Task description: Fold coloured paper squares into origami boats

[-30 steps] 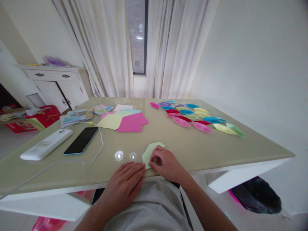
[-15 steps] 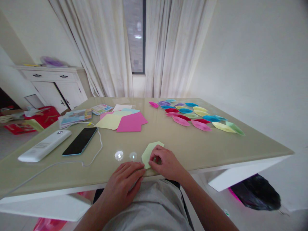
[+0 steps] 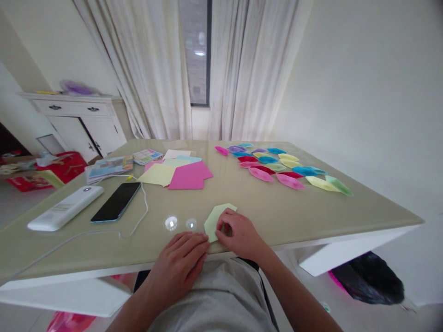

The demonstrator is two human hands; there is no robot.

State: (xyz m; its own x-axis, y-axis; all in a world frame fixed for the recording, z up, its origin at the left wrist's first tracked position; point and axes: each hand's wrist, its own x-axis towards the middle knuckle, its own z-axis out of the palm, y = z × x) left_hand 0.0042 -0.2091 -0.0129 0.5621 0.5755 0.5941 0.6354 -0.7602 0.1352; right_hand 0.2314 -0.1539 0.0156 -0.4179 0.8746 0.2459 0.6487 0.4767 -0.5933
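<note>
The pale green paper [image 3: 215, 217] lies at the table's [image 3: 294, 216] near edge, its long axis slanting from near left to far right. The left hand [image 3: 185, 259], laid flat and unclenched, touches its near corner, probably steadying it; the right hand [image 3: 241, 234] curls thumb and fingers onto it, whether pinching cannot be told.

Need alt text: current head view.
A person's right hand touches pale green paper on a table, left hand at the paper's lower corner. Beyond lie colored sheets and, to the right, folded paper pieces; a phone sits at left.
</note>
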